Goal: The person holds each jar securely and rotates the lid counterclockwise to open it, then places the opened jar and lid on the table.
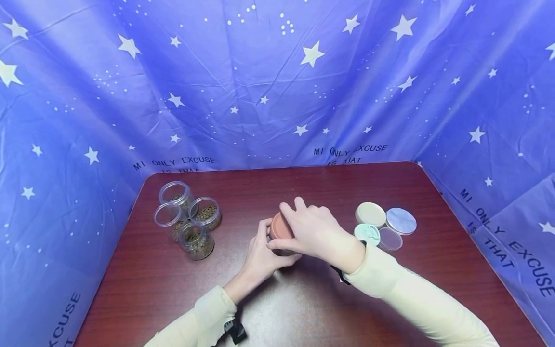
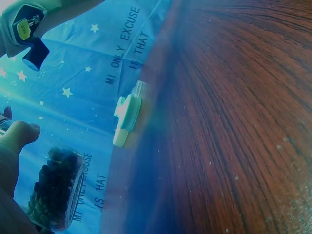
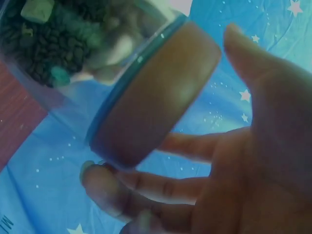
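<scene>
A clear jar holding small dark pellets (image 3: 63, 48) is gripped around its side by my left hand (image 1: 262, 253), near the table's middle. In the left wrist view the jar (image 2: 56, 192) shows past the thumb, its base against the curtain. A terracotta-coloured lid (image 1: 281, 226) covers its mouth. Over that lid lies my right hand (image 1: 314, 229), its fingers bent about the rim. In the right wrist view the fingers (image 3: 105, 187) are at one edge of the lid (image 3: 161, 97), while the thumb is near the opposite edge with a small gap.
Several lidless clear jars (image 1: 199, 243) with brown pellets stand clustered at the table's left. On the right lie a cream lid (image 1: 370, 213), a mint lid (image 1: 366, 234), a bluish-white lid (image 1: 402, 220) and a clear disc (image 1: 391, 239). A starry curtain (image 1: 260, 72) surrounds the table (image 1: 173, 299).
</scene>
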A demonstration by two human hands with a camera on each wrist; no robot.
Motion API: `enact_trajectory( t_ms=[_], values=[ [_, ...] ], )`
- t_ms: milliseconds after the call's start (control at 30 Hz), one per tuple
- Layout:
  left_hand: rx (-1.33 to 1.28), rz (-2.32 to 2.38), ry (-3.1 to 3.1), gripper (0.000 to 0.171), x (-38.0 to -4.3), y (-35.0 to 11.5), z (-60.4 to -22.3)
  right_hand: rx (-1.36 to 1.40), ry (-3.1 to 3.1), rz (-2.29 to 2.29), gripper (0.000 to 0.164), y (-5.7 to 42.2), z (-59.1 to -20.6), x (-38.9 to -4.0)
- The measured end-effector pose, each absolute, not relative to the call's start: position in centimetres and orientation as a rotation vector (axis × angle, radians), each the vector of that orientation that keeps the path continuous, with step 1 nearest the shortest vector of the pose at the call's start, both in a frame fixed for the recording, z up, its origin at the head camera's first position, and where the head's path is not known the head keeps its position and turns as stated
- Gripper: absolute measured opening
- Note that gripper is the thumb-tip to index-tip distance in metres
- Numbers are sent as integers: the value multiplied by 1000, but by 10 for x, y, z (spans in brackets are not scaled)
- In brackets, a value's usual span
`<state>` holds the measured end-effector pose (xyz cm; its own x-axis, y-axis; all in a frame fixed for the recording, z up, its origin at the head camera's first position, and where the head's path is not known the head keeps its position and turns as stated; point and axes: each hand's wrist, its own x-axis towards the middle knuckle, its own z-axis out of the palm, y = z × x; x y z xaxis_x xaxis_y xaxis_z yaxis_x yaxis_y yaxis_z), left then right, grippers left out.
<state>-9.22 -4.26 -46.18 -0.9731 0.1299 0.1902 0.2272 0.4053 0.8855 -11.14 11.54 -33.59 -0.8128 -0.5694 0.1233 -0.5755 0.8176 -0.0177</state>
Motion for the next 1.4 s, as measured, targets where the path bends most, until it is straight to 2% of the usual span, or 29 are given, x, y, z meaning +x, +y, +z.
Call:
enact_trajectory(
  t_ms=[200, 433, 533, 667, 767, 867, 1033, 1400],
  values=[
    [-293, -1619, -2563, 87, -91, -43, -462, 1017, -2820, 116, 63, 116, -339, -112],
    [-285, -1621, -2578, 87, -91, -44, -463, 1200, -2855, 175, 59, 125, -331, -118],
    [-295, -1613, -2583, 86, -91, -44, -464, 1265, -2883, 193, 61, 128, -326, -119],
    [-305, -1616, -2581, 86, -91, -45, -465, 1265, -2929, 205, 74, 131, -322, -117],
    [-301, -1645, -2577, 87, -90, -44, -464, 1126, -2981, 197, 84, 127, -323, -114],
    [-314, -1679, -2564, 89, -90, -44, -464, 938, -3021, 152, 87, 118, -326, -110],
    [-342, -1689, -2552, 89, -90, -43, -465, 821, -2991, 104, 77, 107, -332, -106],
    [-330, -1658, -2550, 86, -88, -44, -468, 1028, -2973, 120, 60, 114, -329, -109]
  ],
)
